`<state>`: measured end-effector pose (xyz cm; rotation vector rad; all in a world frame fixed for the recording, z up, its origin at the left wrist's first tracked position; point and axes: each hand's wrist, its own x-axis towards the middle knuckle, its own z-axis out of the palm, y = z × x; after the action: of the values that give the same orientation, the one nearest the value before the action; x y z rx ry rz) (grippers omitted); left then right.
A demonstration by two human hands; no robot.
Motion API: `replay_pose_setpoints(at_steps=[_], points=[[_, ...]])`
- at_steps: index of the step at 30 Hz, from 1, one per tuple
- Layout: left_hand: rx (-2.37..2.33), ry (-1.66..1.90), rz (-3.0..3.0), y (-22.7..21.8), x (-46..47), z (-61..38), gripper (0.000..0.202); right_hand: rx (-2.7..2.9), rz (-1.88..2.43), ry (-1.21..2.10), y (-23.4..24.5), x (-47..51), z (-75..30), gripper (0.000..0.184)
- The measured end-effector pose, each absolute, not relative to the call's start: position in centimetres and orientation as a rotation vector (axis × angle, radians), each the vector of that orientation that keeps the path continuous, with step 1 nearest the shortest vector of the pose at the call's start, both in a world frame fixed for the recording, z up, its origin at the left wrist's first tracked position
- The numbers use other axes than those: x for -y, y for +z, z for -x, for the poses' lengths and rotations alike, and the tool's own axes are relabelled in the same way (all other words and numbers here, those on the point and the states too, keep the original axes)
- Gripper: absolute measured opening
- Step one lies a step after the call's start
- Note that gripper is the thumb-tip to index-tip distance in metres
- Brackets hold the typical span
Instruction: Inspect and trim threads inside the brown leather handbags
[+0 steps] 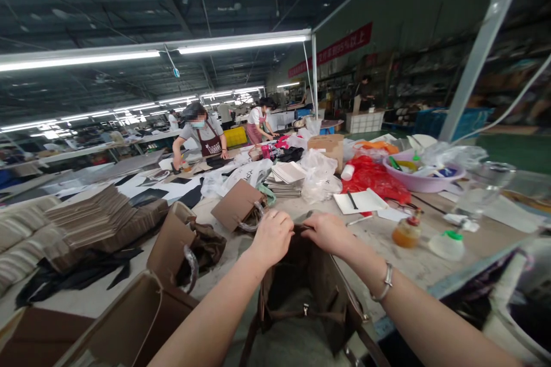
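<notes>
A dark brown handbag (297,292) stands mouth-up at the front of the table, its dark inside showing. My left hand (275,235) pinches the bag's far top edge, fingers closed on it. Close beside it, my right hand (325,232) grips the same edge, thumb and fingers pressed together. A small metal clasp (305,309) shows on the near side of the bag. Left of my hands lie a brown bag with a wrapped handle (174,241) and another brown bag piece (236,205).
Stacked brown panels (90,212) lie at the left. At the right stand a glue bottle (406,232), a white bottle with a green cap (447,245) and a purple basin (424,178). Red plastic (374,175) lies behind. A person in an apron (204,132) works across the table.
</notes>
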<state>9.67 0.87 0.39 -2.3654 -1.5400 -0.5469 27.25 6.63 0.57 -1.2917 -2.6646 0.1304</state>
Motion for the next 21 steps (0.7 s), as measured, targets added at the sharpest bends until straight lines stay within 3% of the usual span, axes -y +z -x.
replay_pose_setpoints(at_steps=[5, 12, 21], points=[[1.546, -0.493, 2.332, 0.5, -0.8, -9.8, 0.017, 2.659, 1.263, 0.100, 0.9, -6.4, -26.8, 0.021], [1.666, -0.465, 2.197, -0.3, -1.4, -10.0, 0.020, 2.629, 1.275, 0.121, 0.9, -6.4, -26.8, 0.022], [1.657, -0.532, 2.259, -0.6, -1.8, -10.0, 0.006, 2.594, 1.217, 0.147, 0.5, -6.9, -27.3, 0.023]])
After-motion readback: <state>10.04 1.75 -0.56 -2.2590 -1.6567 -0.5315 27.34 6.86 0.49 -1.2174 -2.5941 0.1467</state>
